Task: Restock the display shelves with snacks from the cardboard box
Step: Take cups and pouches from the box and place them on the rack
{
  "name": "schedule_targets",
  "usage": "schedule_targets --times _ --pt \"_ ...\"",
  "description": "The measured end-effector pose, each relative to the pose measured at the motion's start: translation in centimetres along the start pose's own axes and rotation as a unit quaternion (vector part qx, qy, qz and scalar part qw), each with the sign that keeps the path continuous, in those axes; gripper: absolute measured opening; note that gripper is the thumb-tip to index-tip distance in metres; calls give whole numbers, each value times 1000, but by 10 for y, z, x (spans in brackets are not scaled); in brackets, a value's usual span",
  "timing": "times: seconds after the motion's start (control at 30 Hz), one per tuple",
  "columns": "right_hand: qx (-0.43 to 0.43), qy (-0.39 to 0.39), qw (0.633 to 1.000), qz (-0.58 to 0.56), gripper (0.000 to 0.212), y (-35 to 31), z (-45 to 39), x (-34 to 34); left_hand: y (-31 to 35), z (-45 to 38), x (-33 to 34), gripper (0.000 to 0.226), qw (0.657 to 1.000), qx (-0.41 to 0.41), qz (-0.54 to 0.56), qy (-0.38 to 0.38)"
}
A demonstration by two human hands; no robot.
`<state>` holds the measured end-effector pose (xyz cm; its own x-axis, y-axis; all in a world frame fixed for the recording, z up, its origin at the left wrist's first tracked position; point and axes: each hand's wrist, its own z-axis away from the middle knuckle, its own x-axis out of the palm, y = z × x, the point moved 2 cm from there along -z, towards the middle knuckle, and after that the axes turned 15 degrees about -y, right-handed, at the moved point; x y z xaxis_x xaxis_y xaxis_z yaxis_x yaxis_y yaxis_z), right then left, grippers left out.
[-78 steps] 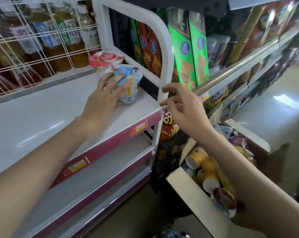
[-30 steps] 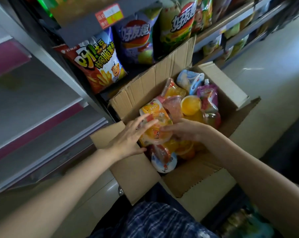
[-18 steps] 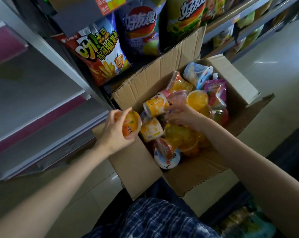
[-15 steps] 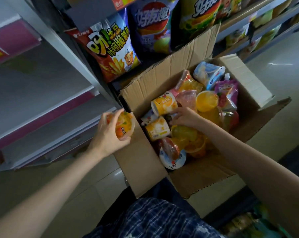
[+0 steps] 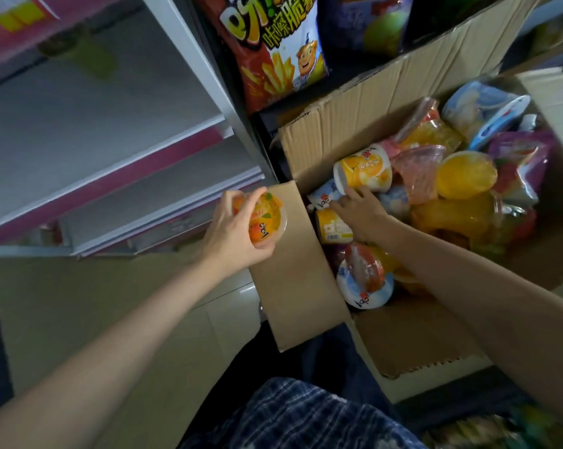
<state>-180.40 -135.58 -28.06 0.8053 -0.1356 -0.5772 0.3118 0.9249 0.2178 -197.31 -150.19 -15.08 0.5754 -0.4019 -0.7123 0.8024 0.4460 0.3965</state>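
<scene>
The step in hand looked like gathering: one snack out, a second being picked. The left hand (image 5: 233, 230) gripped an orange fruit jelly cup (image 5: 267, 218), held over the left flap of the cardboard box (image 5: 301, 280), arm stretched forward, fingers curled round the cup's side. The right hand (image 5: 361, 212) reached into the box's near-left corner, fingertips touching a yellow cup (image 5: 362, 171); whether it had closed on anything could not be told. Next, it probably needed a firm hold, then a lift towards the shelves (image 5: 89, 157).

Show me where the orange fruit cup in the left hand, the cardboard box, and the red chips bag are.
orange fruit cup (image 5: 267, 218), head view, lid.
cardboard box (image 5: 293, 280), head view, near flap.
red chips bag (image 5: 273, 50), head view, front.
</scene>
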Motion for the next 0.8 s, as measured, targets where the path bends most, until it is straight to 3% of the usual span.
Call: schedule_targets --times 0.07,0.13,0.17,0.23,0.3,0.4,0.57,0.67,0.8 --pt "8 27 997 -72 84 5 12 3 1 -1 1 91 1000 7 8 4" --pt "11 70 974 -216 95 18 34 0 2 0 0 90 1000 14 26 11" --pt "15 91 942 -323 99 28 48 -4 2 1 -2 90 999 20 37 16" --pt "23 130 842 -522 99 49 77 -19 4 5 -10 90 998 32 54 29" --pt "22 143 764 -629 89 65 106 -38 7 12 -22 90 996 50 64 44" --pt "6 146 713 -686 79 74 144 -74 12 25 -53 90 988 99 65 99" --pt "-80 232 700 -670 77 59 208 -181 1 53 -128 91 962 161 81 204" --pt "-99 288 744 -595 79 38 241 -255 -20 76 -178 89 941 185 92 267" --pt "-44 395 821 -410 85 -7 270 -350 -66 112 -235 91 913 200 114 336"
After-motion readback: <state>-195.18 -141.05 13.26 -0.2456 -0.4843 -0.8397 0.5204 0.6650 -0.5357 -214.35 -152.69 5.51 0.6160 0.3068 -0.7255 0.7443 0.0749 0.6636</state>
